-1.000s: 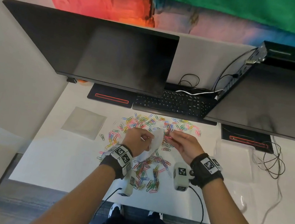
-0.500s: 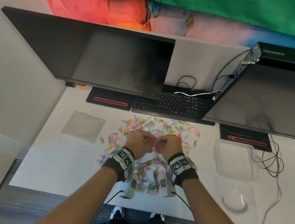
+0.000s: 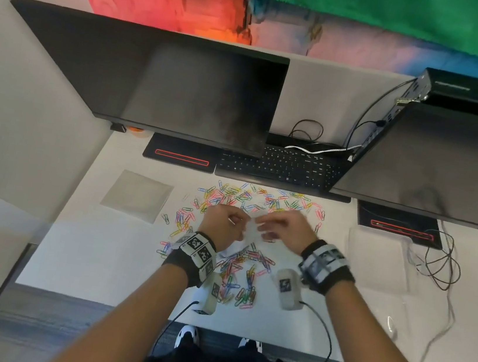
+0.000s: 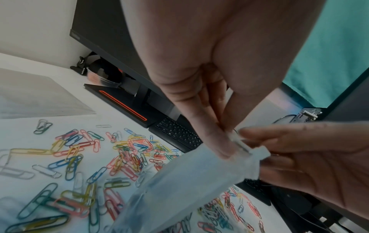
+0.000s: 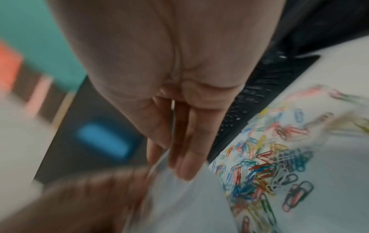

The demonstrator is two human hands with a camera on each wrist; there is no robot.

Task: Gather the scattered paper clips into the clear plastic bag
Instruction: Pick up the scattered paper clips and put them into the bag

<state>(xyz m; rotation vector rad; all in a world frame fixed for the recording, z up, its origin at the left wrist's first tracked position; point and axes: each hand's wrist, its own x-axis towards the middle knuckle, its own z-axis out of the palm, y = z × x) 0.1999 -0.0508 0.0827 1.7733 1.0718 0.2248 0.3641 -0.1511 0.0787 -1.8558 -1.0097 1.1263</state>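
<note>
Head view. The clear plastic bag (image 3: 250, 231) is held above the counter (image 3: 104, 257), just on the near side of the keyboard (image 3: 282, 168), between the left hand (image 3: 222, 224) and the right hand (image 3: 281, 228). The paper clips (image 3: 236, 278) are seen strewn over the counter in a wide ring around the bag: a band just beside the keyboard, a patch to the left, and a heap nearer the counter's front edge. No clip can be made out inside the bag in this view. A second flat clear sheet or bag (image 3: 137, 194) is noted lying well to the left of the keyboard, untouched.

Left wrist view. The bag's top edge is pinched between thumb and fingers (image 4: 211, 141) of the left hand; the grip is closed on the bag. The right hand's fingertips (image 4: 259, 134) are placed at the same edge, beside the strip of the mouth. The mouth is judged to be under opening, not yet spread.

Right wrist view. The picture is blurred. The right-hand fingers (image 5: 187, 159) are seen extended against the bag's film; whether the film is pinched cannot be told.

Progress, as judged: gathering is not begun; almost the whole scatter is left on the counter.
</note>
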